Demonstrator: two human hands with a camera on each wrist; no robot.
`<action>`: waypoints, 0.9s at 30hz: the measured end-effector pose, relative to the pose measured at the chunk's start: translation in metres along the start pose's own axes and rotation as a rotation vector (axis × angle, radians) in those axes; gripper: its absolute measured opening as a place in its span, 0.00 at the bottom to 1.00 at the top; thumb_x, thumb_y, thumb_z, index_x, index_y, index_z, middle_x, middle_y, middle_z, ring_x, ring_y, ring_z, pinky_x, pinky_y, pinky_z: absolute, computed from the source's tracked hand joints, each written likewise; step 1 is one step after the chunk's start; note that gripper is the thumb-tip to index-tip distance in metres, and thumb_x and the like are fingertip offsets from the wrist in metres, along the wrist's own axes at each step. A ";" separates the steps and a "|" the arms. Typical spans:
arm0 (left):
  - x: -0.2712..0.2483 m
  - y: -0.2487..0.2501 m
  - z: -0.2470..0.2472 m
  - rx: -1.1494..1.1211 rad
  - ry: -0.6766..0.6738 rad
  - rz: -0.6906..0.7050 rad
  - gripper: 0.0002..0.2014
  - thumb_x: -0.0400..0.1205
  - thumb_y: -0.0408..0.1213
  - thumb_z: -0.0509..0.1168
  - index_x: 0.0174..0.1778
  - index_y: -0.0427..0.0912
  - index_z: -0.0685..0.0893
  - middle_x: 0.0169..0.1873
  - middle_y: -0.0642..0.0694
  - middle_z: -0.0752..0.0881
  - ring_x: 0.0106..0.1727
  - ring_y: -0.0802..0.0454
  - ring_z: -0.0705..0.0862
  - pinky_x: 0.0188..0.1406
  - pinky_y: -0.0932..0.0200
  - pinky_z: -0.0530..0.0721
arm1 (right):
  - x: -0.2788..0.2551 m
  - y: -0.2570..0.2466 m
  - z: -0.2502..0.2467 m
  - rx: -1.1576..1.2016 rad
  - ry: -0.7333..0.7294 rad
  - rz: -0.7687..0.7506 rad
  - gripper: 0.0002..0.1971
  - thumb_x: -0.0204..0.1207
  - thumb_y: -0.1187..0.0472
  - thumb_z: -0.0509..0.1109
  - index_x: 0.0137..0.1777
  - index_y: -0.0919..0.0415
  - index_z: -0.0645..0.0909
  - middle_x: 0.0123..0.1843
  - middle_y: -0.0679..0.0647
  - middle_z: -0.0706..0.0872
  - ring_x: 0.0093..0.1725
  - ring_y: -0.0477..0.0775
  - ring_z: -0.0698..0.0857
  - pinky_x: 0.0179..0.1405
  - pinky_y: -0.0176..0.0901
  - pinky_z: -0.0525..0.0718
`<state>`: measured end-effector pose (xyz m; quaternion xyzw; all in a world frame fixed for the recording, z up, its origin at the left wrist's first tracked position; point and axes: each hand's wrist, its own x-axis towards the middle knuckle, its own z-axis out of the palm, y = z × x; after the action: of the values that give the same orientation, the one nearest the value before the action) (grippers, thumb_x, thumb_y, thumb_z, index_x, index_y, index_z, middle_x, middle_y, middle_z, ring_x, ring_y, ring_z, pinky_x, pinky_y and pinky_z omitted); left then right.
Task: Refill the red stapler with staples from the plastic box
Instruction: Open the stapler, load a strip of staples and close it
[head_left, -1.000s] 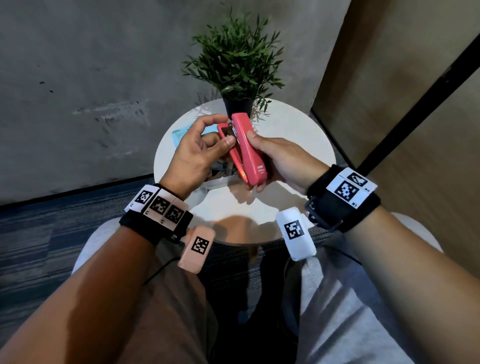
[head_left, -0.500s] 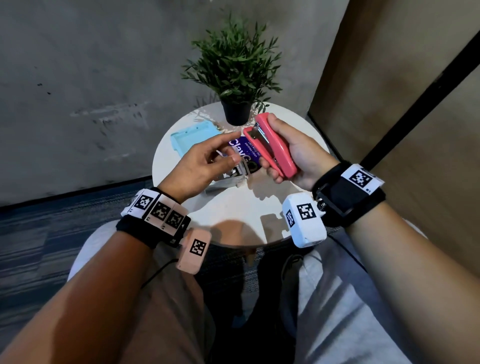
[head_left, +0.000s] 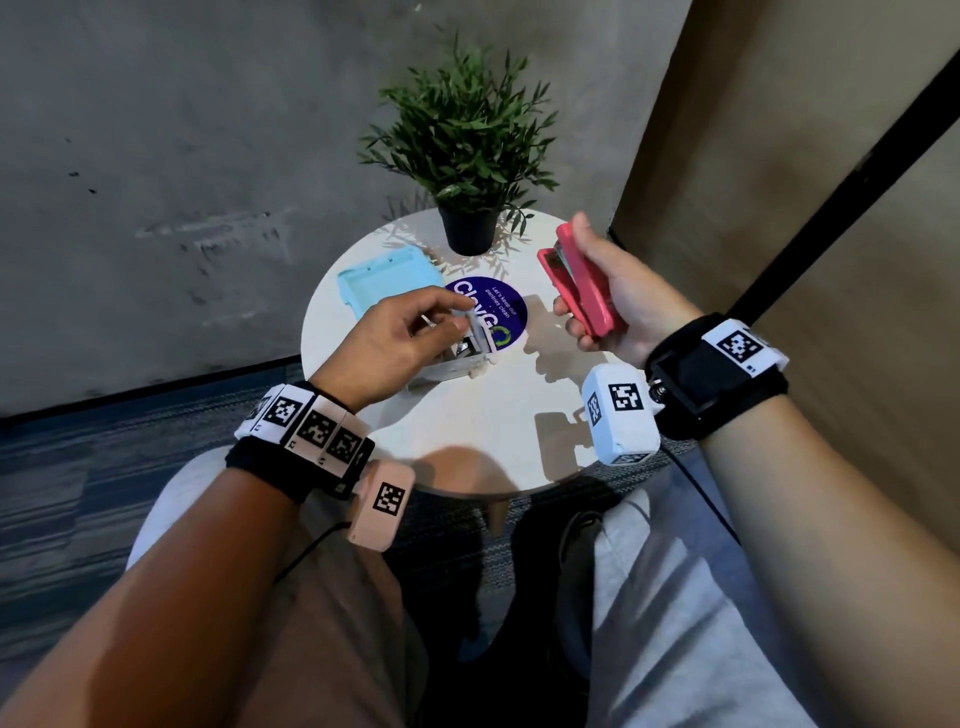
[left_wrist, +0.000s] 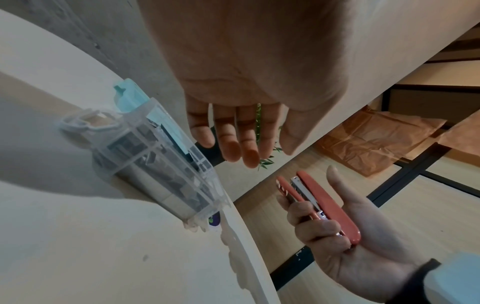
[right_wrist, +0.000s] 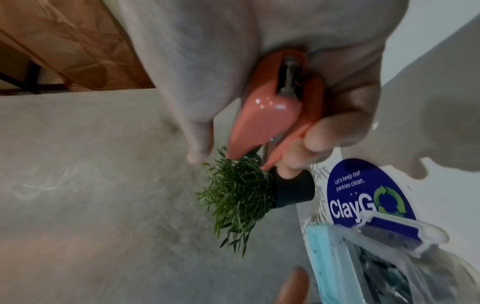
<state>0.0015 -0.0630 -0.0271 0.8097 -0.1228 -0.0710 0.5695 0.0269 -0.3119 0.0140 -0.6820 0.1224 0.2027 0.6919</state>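
My right hand grips the red stapler in the air over the table's right side. The stapler is slightly parted, with its metal magazine showing between cover and base. The clear plastic box of staples stands open on the round white table. My left hand hovers just over the box, and its fingers hang relaxed and hold nothing. I cannot tell whether the fingertips touch the box's rim.
The box's teal lid lies on the table behind the box, beside a blue round sticker. A potted plant stands at the table's far edge. A concrete wall is on the left and wooden panels are on the right. My knees are below the table's near edge.
My left hand has let go of the stapler and come down to the plastic box. My right hand has carried the stapler off to the right.
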 end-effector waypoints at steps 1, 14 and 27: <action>0.000 -0.002 0.000 0.026 0.005 -0.007 0.13 0.84 0.41 0.68 0.63 0.45 0.87 0.45 0.45 0.87 0.42 0.54 0.84 0.47 0.65 0.82 | 0.001 0.001 -0.001 -0.032 0.019 -0.021 0.26 0.74 0.34 0.71 0.51 0.59 0.81 0.35 0.57 0.83 0.24 0.52 0.78 0.23 0.39 0.76; -0.006 -0.002 -0.001 0.335 -0.031 -0.009 0.09 0.84 0.41 0.67 0.59 0.49 0.88 0.46 0.58 0.86 0.43 0.63 0.81 0.44 0.70 0.75 | 0.034 0.017 -0.028 -0.947 0.384 -0.123 0.23 0.71 0.55 0.80 0.64 0.60 0.81 0.56 0.56 0.85 0.55 0.60 0.83 0.46 0.45 0.74; -0.007 -0.006 -0.003 0.454 -0.043 -0.042 0.09 0.81 0.37 0.71 0.56 0.45 0.89 0.48 0.49 0.88 0.46 0.52 0.84 0.43 0.71 0.76 | 0.067 0.033 -0.022 -1.145 0.369 -0.103 0.15 0.76 0.58 0.71 0.61 0.63 0.81 0.61 0.64 0.85 0.60 0.67 0.83 0.53 0.51 0.78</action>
<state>-0.0038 -0.0567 -0.0319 0.9177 -0.1307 -0.0707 0.3685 0.0742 -0.3261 -0.0461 -0.9751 0.0786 0.0808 0.1910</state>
